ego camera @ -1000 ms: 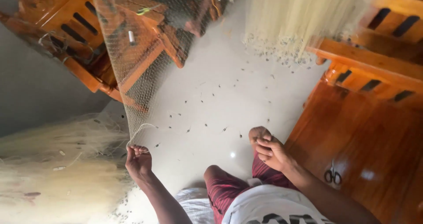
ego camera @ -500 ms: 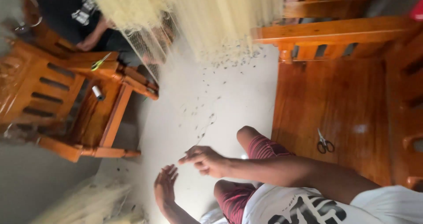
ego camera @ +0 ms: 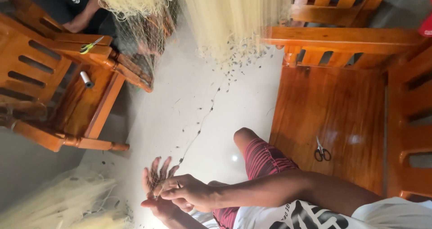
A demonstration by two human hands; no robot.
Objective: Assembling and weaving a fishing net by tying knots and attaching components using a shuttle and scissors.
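My left hand (ego camera: pixel 156 184) is raised at the bottom centre with its fingers spread apart. My right hand (ego camera: pixel 191 194) lies against it and pinches a thin net line (ego camera: pixel 201 121) strung with small dark weights. That line crosses the pale floor up to the cream fishing net (ego camera: pixel 234 22) bunched at the top. Fine mesh seems to lie across my left fingers. My knee in red striped shorts (ego camera: pixel 263 157) is just right of the hands.
Small black scissors (ego camera: pixel 322 151) lie on a wooden bench (ego camera: pixel 342 103) to the right. At left, a wooden chair (ego camera: pixel 54 89) carries yellow-handled scissors (ego camera: pixel 91 45) and a white spool (ego camera: pixel 85 79). Another person in a black shirt (ego camera: pixel 74 4) sits behind it. More net (ego camera: pixel 63 202) is heaped bottom left.
The view has swung right. My right hand left my knee and came across to my left hand, which let go of the draped net and spread its fingers.
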